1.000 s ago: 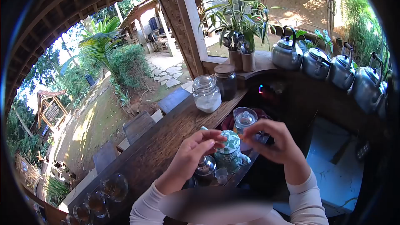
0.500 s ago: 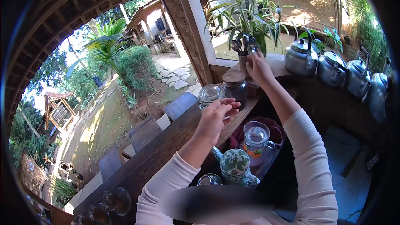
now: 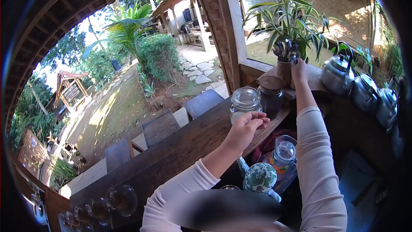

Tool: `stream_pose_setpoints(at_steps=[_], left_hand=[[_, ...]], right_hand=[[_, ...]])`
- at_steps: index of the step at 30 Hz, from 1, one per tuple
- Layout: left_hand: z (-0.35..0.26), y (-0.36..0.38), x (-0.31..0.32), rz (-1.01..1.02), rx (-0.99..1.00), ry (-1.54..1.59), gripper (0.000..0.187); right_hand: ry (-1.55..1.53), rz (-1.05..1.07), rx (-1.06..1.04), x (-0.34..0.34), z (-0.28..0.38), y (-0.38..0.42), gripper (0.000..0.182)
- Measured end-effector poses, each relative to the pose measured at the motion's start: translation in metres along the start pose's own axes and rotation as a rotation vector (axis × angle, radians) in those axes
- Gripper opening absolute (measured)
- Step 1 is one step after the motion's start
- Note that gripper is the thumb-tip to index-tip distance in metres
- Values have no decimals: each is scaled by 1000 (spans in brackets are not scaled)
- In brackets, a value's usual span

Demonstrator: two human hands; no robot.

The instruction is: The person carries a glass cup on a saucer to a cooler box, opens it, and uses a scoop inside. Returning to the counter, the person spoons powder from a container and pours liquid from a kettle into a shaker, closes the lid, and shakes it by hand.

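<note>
My right hand (image 3: 300,70) reaches up to the spoons (image 3: 285,49) standing bowls-up in a brown cup-shaped holder (image 3: 283,69). Its fingers are closed at one spoon's metal, partly hidden by the hand. My left hand (image 3: 246,129) hovers over the wooden counter with curled fingers and the thumb against them; nothing shows in it. Right behind it stands a clear glass jar (image 3: 245,99) with a glass lid. Beside that is a dark-filled jar (image 3: 271,93) with a wooden lid.
Below my arms stand a green-and-white speckled teapot (image 3: 260,176) and a glass pitcher (image 3: 283,151). Several metal kettles (image 3: 337,72) line the right side. A potted plant (image 3: 288,21) rises behind the spoons. Several glass cups (image 3: 121,199) sit at the counter's lower left.
The view has swung, so the scene sits farther right and lower. My right hand stays at the spoons, its fingers now gripping there. My left hand remains curled near the glass jar.
</note>
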State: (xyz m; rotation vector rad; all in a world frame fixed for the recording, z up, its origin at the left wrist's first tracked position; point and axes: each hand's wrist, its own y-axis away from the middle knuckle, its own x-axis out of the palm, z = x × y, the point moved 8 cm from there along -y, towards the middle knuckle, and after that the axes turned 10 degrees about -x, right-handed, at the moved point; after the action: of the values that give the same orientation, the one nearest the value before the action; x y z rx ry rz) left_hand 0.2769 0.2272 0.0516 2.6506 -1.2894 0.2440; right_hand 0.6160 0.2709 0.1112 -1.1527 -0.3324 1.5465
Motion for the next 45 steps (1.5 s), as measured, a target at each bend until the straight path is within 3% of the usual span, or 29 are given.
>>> stream_pose_setpoints(at_steps=[5, 9, 12, 13, 15, 25, 29, 31, 34, 37, 43, 45], left_hand=[[-10, 12, 0, -46, 11, -60, 22], [-17, 23, 9, 10, 152, -84, 23], [-21, 41, 14, -23, 194, -124, 23], [-21, 47, 13, -29, 197, -122, 23], [-25, 61, 15, -8, 251, -125, 22], [-36, 180, -46, -181, 300, -242, 26], [-46, 269, -51, -165, 384, -494, 39], [-43, 311, -64, -179, 427, -467, 39], [-54, 388, -74, -394, 476, -778, 23], [-57, 448, -83, -375, 497, -928, 17], [-57, 532, -106, -481, 711, -1160, 13], [-55, 548, -116, -481, 691, -1144, 13]], right_hand=[[7, -72, -140, -21, 20, 4, 26], [-19, -56, -412, -39, 48, 3, 24], [-106, -86, -784, -68, 94, 22, 28], [-111, -84, -790, -86, 109, 31, 28], [-159, -196, -1179, -131, 158, 73, 32], [-615, -84, -1742, -272, 290, 267, 44], [-803, 29, -1844, -306, 340, 343, 42], [-912, 19, -1862, -327, 370, 375, 42], [-1044, 37, -1878, -345, 410, 415, 43], [-1207, 96, -1801, -359, 448, 444, 34], [-1331, 71, -1733, -374, 499, 500, 41], [-1352, 71, -1721, -380, 513, 511, 41]])
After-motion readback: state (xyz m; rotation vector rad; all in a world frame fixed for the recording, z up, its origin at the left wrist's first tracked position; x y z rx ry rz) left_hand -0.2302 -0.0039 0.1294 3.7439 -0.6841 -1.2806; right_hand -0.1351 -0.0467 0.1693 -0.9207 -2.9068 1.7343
